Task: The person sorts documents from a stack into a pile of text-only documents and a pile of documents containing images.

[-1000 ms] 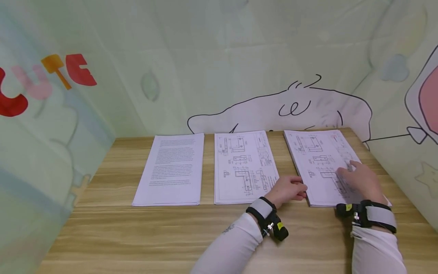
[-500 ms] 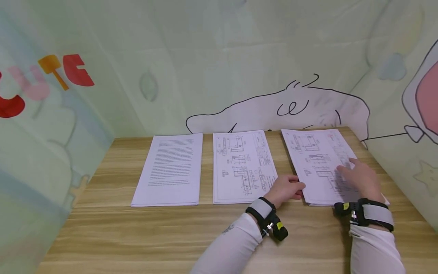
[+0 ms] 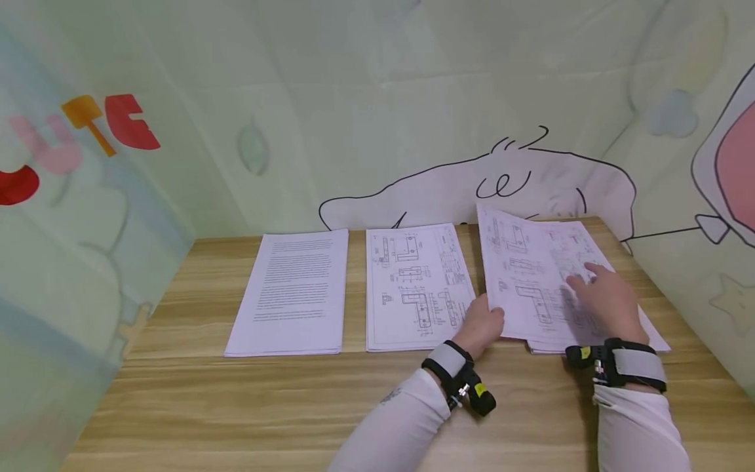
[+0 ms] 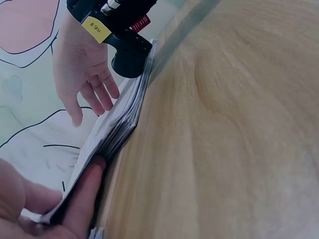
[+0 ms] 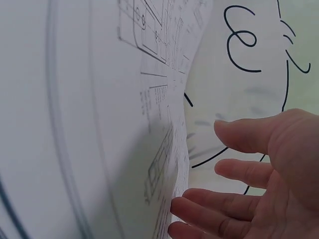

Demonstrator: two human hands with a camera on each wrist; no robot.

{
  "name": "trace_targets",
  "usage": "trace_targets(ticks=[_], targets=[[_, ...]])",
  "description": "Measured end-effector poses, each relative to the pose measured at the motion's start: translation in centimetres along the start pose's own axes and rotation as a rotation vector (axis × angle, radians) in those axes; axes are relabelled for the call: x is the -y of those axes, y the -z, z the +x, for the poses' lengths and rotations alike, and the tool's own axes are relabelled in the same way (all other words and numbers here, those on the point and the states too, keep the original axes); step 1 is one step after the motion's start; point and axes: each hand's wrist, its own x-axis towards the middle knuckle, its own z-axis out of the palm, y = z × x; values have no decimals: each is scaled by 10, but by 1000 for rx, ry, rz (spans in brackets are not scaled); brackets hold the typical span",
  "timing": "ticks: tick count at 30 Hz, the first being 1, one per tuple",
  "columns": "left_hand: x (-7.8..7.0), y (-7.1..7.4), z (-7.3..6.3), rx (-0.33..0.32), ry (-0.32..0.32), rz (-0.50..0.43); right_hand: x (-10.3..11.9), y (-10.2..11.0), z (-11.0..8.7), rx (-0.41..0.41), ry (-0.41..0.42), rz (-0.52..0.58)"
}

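Observation:
My left hand (image 3: pixel 482 326) grips the left edge of some upper sheets of drawings (image 3: pixel 510 265) from the right-hand paper stack (image 3: pixel 653 333). Those sheets are raised and shifted left of the papers beneath. In the left wrist view the left hand (image 4: pixel 60 204) has its thumb above the sheets and a finger under them. My right hand (image 3: pixel 610 303) is over the right part of the stack. The right wrist view shows that right hand (image 5: pixel 269 184) with fingers extended, some fingertips at the paper (image 5: pixel 129 149); whether they press on it I cannot tell.
A middle stack of drawings (image 3: pixel 419 288) lies just left of my left hand. Further left is a stack of printed text pages (image 3: pixel 301 295). All rest on a wooden table (image 3: pixel 265 406), with a cartoon-printed cloth (image 3: pixel 377 131) behind its far edge.
My left hand has taken hold of the upper sheets and lifted them, moving slightly left, so they fan away from the lower papers. The right hand has shifted a little left.

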Motion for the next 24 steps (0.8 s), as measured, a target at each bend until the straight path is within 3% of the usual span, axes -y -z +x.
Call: trace_targets(ticks=[9, 16, 20, 24], targets=[[0, 20, -2, -41, -71, -65, 13, -7, 5, 67, 38, 197], [3, 55, -4, -51, -84, -99, 33, -14, 7, 26, -15, 399], [8, 78, -8, -41, -118, -136, 46, -17, 4, 117, -52, 544], [9, 98, -14, -58, -136, -161, 61, -24, 0, 249, 16, 730]])
